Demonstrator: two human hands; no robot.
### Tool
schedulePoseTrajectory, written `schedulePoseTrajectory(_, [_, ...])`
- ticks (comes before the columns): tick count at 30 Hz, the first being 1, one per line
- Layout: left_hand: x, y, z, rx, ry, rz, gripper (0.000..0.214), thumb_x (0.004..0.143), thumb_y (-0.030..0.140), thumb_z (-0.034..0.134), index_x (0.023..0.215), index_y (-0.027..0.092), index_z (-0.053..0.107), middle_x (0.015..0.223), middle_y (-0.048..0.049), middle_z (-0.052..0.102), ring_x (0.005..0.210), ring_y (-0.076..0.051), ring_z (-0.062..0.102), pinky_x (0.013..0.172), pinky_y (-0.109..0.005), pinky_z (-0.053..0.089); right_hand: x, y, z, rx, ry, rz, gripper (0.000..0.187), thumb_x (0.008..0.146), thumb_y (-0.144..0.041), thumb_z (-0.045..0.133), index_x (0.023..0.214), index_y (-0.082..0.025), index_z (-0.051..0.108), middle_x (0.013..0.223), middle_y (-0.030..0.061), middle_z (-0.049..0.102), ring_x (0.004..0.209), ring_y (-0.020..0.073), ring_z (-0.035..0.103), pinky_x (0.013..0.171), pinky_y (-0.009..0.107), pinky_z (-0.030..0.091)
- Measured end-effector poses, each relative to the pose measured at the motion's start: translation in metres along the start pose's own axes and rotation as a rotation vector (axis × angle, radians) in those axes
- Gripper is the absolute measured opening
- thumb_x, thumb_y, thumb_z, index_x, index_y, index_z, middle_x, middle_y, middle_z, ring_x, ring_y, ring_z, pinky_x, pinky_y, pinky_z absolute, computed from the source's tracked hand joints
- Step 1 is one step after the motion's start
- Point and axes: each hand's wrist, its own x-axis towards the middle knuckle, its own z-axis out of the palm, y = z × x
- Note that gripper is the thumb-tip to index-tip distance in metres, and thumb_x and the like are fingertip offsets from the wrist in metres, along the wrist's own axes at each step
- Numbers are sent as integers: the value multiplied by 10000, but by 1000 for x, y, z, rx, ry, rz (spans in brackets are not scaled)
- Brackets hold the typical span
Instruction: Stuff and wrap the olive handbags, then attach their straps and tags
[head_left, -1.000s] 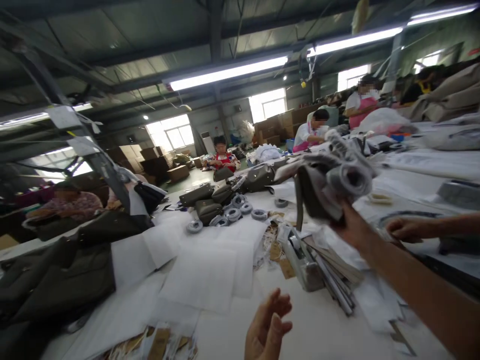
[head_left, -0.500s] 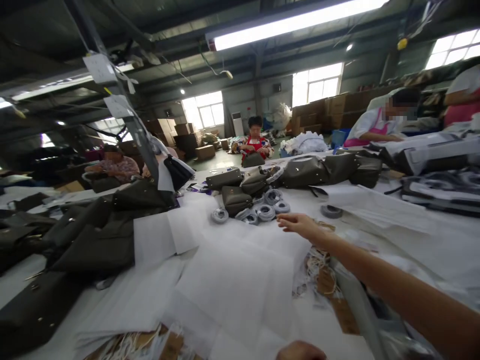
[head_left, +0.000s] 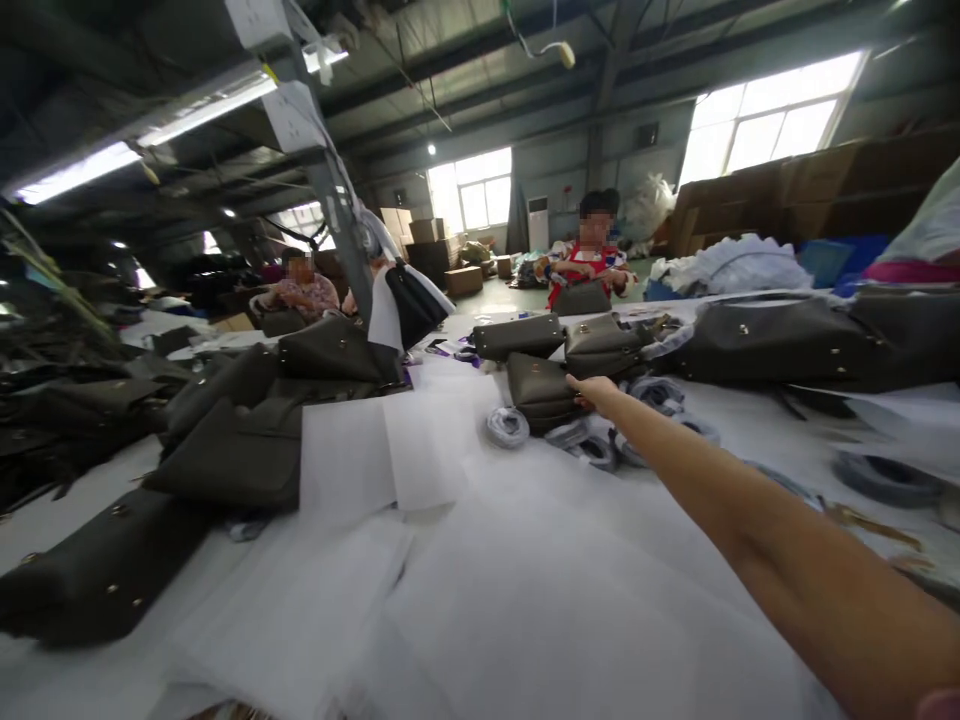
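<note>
My right hand (head_left: 591,390) is stretched far across the table, its arm coming in from the bottom right. The fingers lie extended and touch the right edge of a small dark olive handbag (head_left: 536,385). Nothing is held in the hand. Two more small olive handbags (head_left: 519,336) (head_left: 601,338) lie just behind it. Several coiled grey strap rolls (head_left: 507,426) sit around the bag's front. White foam sheets (head_left: 420,450) cover the table under my arm. My left hand is out of view.
Large olive bags (head_left: 232,455) are piled along the left of the table, and another big one (head_left: 780,340) lies at the right. A grey steel post (head_left: 337,210) rises at the table's far left. Two people (head_left: 592,265) (head_left: 300,290) sit beyond the table, near stacked cartons (head_left: 750,200).
My view swung left. The right hand let go of the grey bundle it held a second ago, then reached forward to the small olive handbag. The left hand dropped out of view.
</note>
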Motion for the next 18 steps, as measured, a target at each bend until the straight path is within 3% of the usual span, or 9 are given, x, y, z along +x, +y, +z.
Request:
schedulePoseTrajectory(3, [11,11,-4,-58,13,6,315,922,515,585,1193,358,613,1295,-86,611,1042,-225,630,799,-383,571,-13,-34,1,64,20,-94,289,969,-335,616,1197,-158,602,1164,79,626,951,199,643,801,385,574])
schedulePoseTrajectory(6, [5,25,13,-119,20,19,257,925,469,601,1158,363,624,1287,-82,613,1064,-231,617,803,-391,571,-48,-80,-14,164,47,-212,201,993,-334,572,1026,-139,612,895,24,630,682,113,595,592,241,531])
schedulePoseTrajectory(9, [-21,38,40,-177,17,39,329,923,468,605,1215,315,600,1282,-94,609,1083,-250,608,825,-439,578,-110,-120,-44,245,15,-295,289,998,-331,544,761,-168,520,590,-47,467,449,58,402,400,160,368])
schedulePoseTrajectory(11, [-48,44,54,-216,10,44,437,907,528,605,1264,278,583,1256,-111,632,1093,-277,624,848,-485,569,-163,-135,-70,271,-26,-336,354,968,-331,586,671,-192,451,508,-69,376,393,48,305,343,161,282])
schedulePoseTrajectory(15, [-115,64,56,-386,59,65,667,822,812,438,1201,313,667,1212,-101,696,1114,-306,662,916,-517,538,-278,-123,-130,193,-128,-364,361,883,-372,678,636,-197,481,449,-75,340,343,45,237,311,186,162])
schedulePoseTrajectory(17, [-153,76,46,-744,228,127,672,749,862,484,1046,317,740,1153,-64,733,1096,-289,678,934,-487,536,-331,-97,-159,106,-198,-340,369,831,-434,717,634,-193,518,451,-55,393,350,64,312,329,190,201])
schedulePoseTrajectory(18, [-173,81,41,-838,285,115,613,737,834,549,912,288,765,1011,-62,768,986,-270,714,885,-456,562,-355,-80,-173,68,-226,-319,386,799,-469,739,630,-192,530,462,-44,423,368,77,354,344,194,231])
